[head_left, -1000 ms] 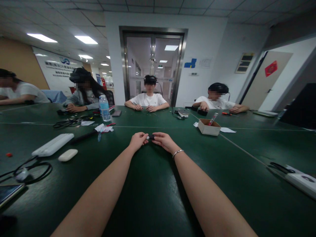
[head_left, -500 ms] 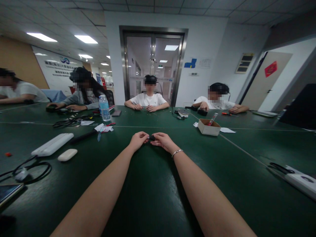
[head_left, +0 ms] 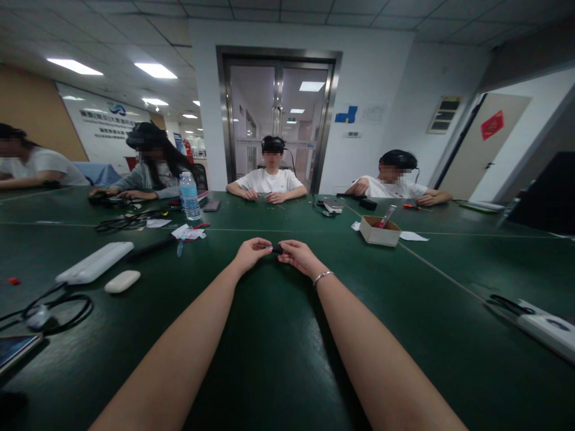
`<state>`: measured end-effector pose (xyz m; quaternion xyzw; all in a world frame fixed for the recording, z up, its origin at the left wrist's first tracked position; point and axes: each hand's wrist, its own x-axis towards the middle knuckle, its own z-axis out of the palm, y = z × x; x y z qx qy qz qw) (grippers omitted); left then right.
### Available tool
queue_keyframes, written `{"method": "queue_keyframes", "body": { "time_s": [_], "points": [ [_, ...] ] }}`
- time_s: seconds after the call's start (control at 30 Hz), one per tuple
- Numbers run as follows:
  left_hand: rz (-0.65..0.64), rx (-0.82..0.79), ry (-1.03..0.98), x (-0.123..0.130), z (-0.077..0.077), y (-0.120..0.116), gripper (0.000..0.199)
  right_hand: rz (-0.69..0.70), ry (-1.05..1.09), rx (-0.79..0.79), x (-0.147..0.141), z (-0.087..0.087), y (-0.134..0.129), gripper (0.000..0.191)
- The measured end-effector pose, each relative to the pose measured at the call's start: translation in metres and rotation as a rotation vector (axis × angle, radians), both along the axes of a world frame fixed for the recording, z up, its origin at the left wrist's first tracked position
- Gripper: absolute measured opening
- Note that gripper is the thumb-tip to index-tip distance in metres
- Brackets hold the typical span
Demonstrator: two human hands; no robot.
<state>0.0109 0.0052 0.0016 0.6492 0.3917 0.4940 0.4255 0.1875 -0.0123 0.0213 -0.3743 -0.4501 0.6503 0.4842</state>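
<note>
Between my two hands, just above or on the green table, is a small black object [head_left: 277, 249] with a pale, shiny end on its left. It is too small for me to make out its kind. My left hand [head_left: 251, 254] pinches the pale end between thumb and fingers. From the other side, my right hand [head_left: 300, 257], with a silver bracelet at its wrist, has its fingertips closed on the black end. Both forearms reach forward across the table. The fingers hide part of the object.
A white power bank-like block [head_left: 95, 263] and a white oval case [head_left: 123, 281] lie left. Beyond are a water bottle [head_left: 190, 196], paper scraps [head_left: 188, 232] and a small open box [head_left: 380, 231]. A white power strip [head_left: 550, 329] lies right. Several people sit opposite.
My hands have drawn slightly apart, and more of the black object shows between the fingertips. Across the table at right, a person's hand has moved left off a black item.
</note>
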Motion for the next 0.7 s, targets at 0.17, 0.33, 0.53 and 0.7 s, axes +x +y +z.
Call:
{"method": "queue_keyframes", "body": {
  "time_s": [0.17, 0.33, 0.53, 0.7],
  "points": [
    [-0.012, -0.106, -0.024, 0.001, 0.0, -0.001, 0.038, 0.031, 0.026, 0.052, 0.004, -0.007, 0.003, 0.018],
    [-0.017, -0.16, -0.022, 0.001, 0.004, -0.005, 0.036, 0.058, 0.042, 0.059, 0.006, -0.009, 0.005, 0.021],
    [-0.009, -0.181, -0.004, 0.002, 0.008, -0.006, 0.034, 0.071, 0.036, 0.076, 0.007, -0.008, 0.003, 0.022],
    [0.027, -0.215, 0.02, 0.005, 0.009, -0.007, 0.031, 0.089, 0.043, 0.094, 0.007, -0.01, 0.003, 0.024]
  ]
}}
